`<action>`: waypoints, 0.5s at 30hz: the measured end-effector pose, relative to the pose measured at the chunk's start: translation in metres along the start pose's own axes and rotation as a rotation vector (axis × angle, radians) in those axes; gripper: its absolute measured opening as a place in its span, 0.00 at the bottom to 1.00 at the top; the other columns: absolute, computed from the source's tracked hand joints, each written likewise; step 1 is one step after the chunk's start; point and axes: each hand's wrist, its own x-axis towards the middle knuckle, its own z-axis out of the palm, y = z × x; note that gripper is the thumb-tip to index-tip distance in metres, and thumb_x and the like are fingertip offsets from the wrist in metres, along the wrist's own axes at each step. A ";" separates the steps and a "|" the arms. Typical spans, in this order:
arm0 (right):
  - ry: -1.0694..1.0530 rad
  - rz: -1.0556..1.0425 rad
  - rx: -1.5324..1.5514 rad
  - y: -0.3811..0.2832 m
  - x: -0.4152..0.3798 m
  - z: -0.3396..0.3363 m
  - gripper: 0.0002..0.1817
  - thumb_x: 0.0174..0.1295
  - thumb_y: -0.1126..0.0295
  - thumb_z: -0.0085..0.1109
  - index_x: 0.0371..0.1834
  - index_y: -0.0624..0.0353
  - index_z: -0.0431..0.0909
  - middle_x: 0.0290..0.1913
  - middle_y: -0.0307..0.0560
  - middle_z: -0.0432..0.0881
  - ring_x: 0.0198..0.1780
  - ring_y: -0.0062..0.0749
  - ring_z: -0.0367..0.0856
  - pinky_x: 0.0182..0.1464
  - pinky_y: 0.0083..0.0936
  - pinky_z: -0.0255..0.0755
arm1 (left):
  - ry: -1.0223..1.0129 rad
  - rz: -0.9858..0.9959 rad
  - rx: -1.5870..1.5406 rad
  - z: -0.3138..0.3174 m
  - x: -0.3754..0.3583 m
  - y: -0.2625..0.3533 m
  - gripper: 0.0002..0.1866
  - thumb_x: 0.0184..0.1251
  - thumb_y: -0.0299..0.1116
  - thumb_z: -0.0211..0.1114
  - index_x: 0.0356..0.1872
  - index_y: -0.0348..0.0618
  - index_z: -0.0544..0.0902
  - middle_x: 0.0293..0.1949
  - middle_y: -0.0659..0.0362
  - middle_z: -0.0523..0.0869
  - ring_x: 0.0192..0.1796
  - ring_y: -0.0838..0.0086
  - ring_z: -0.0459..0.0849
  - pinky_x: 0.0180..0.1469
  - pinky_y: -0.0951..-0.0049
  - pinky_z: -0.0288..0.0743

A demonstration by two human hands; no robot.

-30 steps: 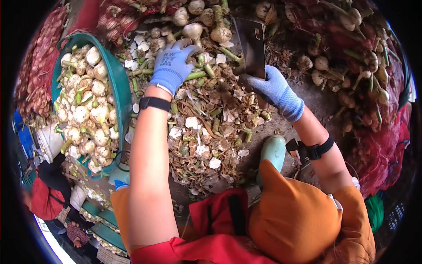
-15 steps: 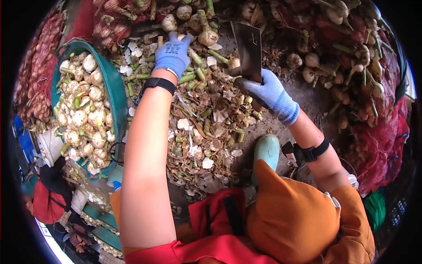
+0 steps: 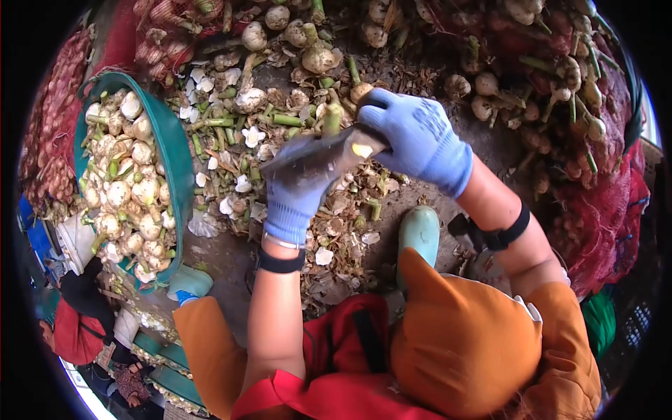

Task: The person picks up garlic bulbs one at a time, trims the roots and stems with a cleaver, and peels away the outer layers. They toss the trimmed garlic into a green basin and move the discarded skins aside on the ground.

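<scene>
My left hand (image 3: 291, 208), in a blue glove, is closed beneath the blade, its fingers mostly hidden. A green-stalked garlic bulb (image 3: 332, 120) shows just above the blade at that hand; its lower part is out of sight. My gloved right hand (image 3: 416, 136) grips a broad cleaver (image 3: 311, 166), whose slightly blurred blade lies crosswise over my left hand. A small pale yellow piece (image 3: 362, 150) shows on the blade near the handle. Below both hands is a heap of husks and cut stalks (image 3: 336, 231).
A green tub (image 3: 183, 175) of trimmed garlic bulbs (image 3: 145, 190) stands at the left. Untrimmed bulbs (image 3: 318, 59) lie beyond the husks. Red net sacks (image 3: 602, 224) are at the right. A pale green boot (image 3: 418, 234) stands below the cleaver. Another person (image 3: 77, 329) is at lower left.
My left hand has drawn back from the bulbs at the top and is now under the blade with a bulb. My right hand has turned the cleaver from upright to sideways, pointing left.
</scene>
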 end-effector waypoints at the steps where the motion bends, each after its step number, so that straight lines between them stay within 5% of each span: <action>1: -0.115 0.109 -0.042 0.014 0.003 0.009 0.10 0.58 0.61 0.60 0.37 0.53 0.80 0.39 0.50 0.79 0.38 0.46 0.84 0.41 0.39 0.79 | 0.040 -0.022 -0.016 -0.012 -0.001 0.014 0.13 0.59 0.36 0.74 0.40 0.42 0.84 0.27 0.57 0.84 0.30 0.69 0.83 0.39 0.67 0.78; 2: -0.226 0.217 -0.094 0.033 0.004 0.017 0.11 0.57 0.61 0.61 0.37 0.55 0.81 0.36 0.52 0.81 0.38 0.47 0.84 0.41 0.40 0.78 | 0.085 -0.045 -0.032 -0.030 0.000 0.033 0.12 0.59 0.37 0.73 0.39 0.41 0.84 0.28 0.57 0.84 0.31 0.69 0.84 0.38 0.66 0.78; 3: -0.272 0.332 -0.111 0.051 0.005 0.019 0.12 0.56 0.61 0.61 0.38 0.56 0.82 0.35 0.54 0.82 0.38 0.48 0.84 0.42 0.41 0.78 | 0.181 -0.173 -0.108 -0.049 -0.002 0.039 0.14 0.71 0.42 0.62 0.41 0.42 0.85 0.36 0.60 0.87 0.34 0.74 0.84 0.39 0.76 0.78; 4: -0.314 0.458 -0.124 0.064 0.002 0.020 0.13 0.54 0.61 0.61 0.38 0.57 0.82 0.33 0.55 0.83 0.38 0.49 0.84 0.42 0.41 0.78 | 0.226 -0.155 0.008 -0.091 -0.006 -0.018 0.15 0.75 0.43 0.57 0.46 0.43 0.84 0.39 0.61 0.87 0.39 0.75 0.84 0.43 0.77 0.77; 5: -0.168 0.458 0.002 0.069 -0.008 0.016 0.14 0.54 0.61 0.61 0.38 0.58 0.83 0.33 0.56 0.84 0.38 0.50 0.84 0.42 0.41 0.78 | 0.438 -0.139 -0.830 -0.105 0.004 0.034 0.16 0.75 0.43 0.56 0.51 0.42 0.81 0.41 0.63 0.87 0.41 0.78 0.83 0.43 0.77 0.77; 6: -0.026 0.461 0.133 0.069 -0.015 0.015 0.15 0.53 0.61 0.61 0.39 0.59 0.83 0.33 0.58 0.84 0.37 0.51 0.84 0.42 0.41 0.77 | 0.363 0.097 -1.172 -0.139 -0.001 0.021 0.18 0.75 0.42 0.55 0.57 0.43 0.78 0.45 0.61 0.86 0.41 0.78 0.83 0.44 0.78 0.77; 7: -0.019 0.478 0.159 0.064 -0.015 0.011 0.15 0.54 0.61 0.60 0.39 0.60 0.82 0.33 0.58 0.84 0.37 0.53 0.84 0.42 0.41 0.77 | -0.257 0.343 -1.806 -0.167 0.015 0.022 0.20 0.74 0.44 0.55 0.60 0.45 0.77 0.50 0.59 0.85 0.44 0.73 0.83 0.48 0.77 0.78; 8: -0.106 0.566 0.321 0.059 -0.015 0.008 0.16 0.55 0.59 0.60 0.39 0.61 0.82 0.34 0.59 0.83 0.39 0.54 0.83 0.43 0.42 0.76 | -0.286 0.391 -1.852 -0.185 0.012 -0.011 0.24 0.74 0.47 0.55 0.64 0.46 0.74 0.58 0.55 0.81 0.51 0.70 0.81 0.54 0.73 0.76; 10: -0.162 0.520 0.259 0.050 -0.009 0.015 0.17 0.56 0.58 0.60 0.39 0.61 0.82 0.35 0.59 0.83 0.40 0.53 0.84 0.44 0.42 0.76 | 0.183 0.193 -1.498 -0.161 0.036 -0.011 0.29 0.74 0.52 0.53 0.66 0.43 0.73 0.62 0.53 0.78 0.57 0.67 0.78 0.60 0.65 0.73; 12: -0.204 0.448 0.206 0.043 -0.005 0.026 0.17 0.56 0.57 0.60 0.39 0.61 0.82 0.37 0.59 0.83 0.42 0.54 0.83 0.46 0.42 0.76 | 0.586 -0.291 -0.627 -0.122 0.079 -0.049 0.34 0.73 0.58 0.51 0.68 0.43 0.71 0.63 0.50 0.77 0.61 0.63 0.75 0.66 0.59 0.68; 13: -0.221 0.417 0.195 0.037 -0.004 0.032 0.18 0.56 0.57 0.60 0.40 0.60 0.82 0.38 0.59 0.83 0.43 0.55 0.83 0.47 0.43 0.76 | 0.507 -0.395 -0.330 -0.106 0.097 -0.141 0.37 0.71 0.62 0.53 0.67 0.39 0.71 0.64 0.47 0.76 0.63 0.57 0.75 0.66 0.57 0.67; 14: -0.232 0.390 0.180 0.035 -0.005 0.038 0.18 0.56 0.56 0.60 0.41 0.60 0.82 0.40 0.58 0.83 0.45 0.55 0.83 0.48 0.43 0.76 | 0.257 -0.419 0.008 -0.083 0.109 -0.096 0.39 0.65 0.63 0.62 0.63 0.37 0.75 0.63 0.43 0.77 0.66 0.55 0.75 0.65 0.62 0.70; 15: -0.212 0.301 0.201 0.034 -0.008 0.042 0.17 0.56 0.60 0.62 0.42 0.60 0.81 0.40 0.57 0.80 0.43 0.55 0.81 0.47 0.41 0.76 | 0.356 -0.416 0.633 -0.065 0.103 -0.083 0.36 0.60 0.56 0.69 0.60 0.36 0.76 0.62 0.38 0.76 0.63 0.49 0.76 0.63 0.59 0.72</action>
